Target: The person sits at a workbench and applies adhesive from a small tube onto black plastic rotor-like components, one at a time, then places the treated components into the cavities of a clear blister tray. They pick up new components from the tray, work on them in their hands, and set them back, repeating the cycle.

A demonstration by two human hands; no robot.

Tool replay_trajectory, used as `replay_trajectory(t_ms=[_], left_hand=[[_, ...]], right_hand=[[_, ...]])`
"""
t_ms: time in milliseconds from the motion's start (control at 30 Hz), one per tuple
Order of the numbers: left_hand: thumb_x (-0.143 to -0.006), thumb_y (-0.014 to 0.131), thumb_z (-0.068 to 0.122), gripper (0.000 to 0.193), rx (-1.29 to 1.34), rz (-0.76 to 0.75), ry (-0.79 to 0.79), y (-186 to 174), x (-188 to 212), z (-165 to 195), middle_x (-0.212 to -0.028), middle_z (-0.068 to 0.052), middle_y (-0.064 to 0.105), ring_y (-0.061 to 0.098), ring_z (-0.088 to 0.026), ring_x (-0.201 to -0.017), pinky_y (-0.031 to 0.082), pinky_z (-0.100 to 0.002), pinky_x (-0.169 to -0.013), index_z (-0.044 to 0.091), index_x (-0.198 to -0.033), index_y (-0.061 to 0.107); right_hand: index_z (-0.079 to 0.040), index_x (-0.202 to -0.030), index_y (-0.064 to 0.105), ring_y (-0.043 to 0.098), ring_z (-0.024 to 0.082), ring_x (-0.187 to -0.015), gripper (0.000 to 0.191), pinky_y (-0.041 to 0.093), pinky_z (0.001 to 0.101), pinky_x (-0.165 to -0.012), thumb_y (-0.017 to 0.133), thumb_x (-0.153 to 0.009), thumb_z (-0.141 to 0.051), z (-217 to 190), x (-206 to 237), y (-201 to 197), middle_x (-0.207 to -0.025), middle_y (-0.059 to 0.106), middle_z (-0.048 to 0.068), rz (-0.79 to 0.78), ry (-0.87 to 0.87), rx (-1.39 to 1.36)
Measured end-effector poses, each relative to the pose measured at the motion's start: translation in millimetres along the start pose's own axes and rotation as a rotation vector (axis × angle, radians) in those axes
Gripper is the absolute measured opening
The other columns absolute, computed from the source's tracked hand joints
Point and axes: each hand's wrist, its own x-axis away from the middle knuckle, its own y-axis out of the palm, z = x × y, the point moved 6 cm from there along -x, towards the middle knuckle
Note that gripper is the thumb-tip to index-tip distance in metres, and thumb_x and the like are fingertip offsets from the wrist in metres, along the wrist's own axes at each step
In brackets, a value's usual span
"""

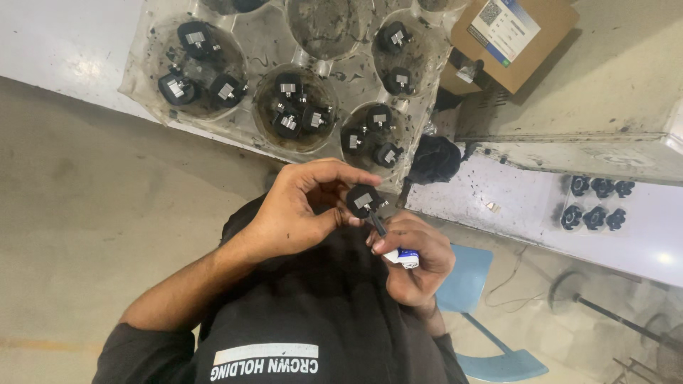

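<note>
My left hand point(295, 213) pinches a small black part with a silver metal tab point(363, 200) between thumb and fingers, close above my chest. My right hand point(416, 263) grips a small tool with a white and blue handle point(404, 257). Its thin dark tip point(377, 224) touches the underside of the black part. Just beyond my hands, a dirty clear plastic tray point(245, 131) with round wells lies on the white bench. Several of the same black parts point(295, 110) sit in the wells.
A cardboard box point(514, 32) stands at the far right of the tray, with a black lump of cloth point(435, 158) beside the tray's corner. Several more black parts point(596, 203) lie in rows on the white bench at right. A blue stool point(473, 284) stands below it.
</note>
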Motion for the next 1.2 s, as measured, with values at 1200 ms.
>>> replay_trajectory(t_ms=[1200], left_hand=[[-0.089, 0.075, -0.008, 0.047, 0.397, -0.072, -0.078, 4.4, 9.8, -41.9, -0.126, -0.007, 0.072, 0.069, -0.008, -0.106, 0.059, -0.025, -0.093, -0.003, -0.135, 0.065]], right_hand=[[-0.002, -0.095, 0.065, 0.064, 0.021, -0.075, 0.022, 0.058, 0.0337, -0.067, 0.055, -0.079, 0.010, 3.9, 19.1, -0.2, -0.083, 0.066, 0.010, 0.235, -0.153, -0.012]])
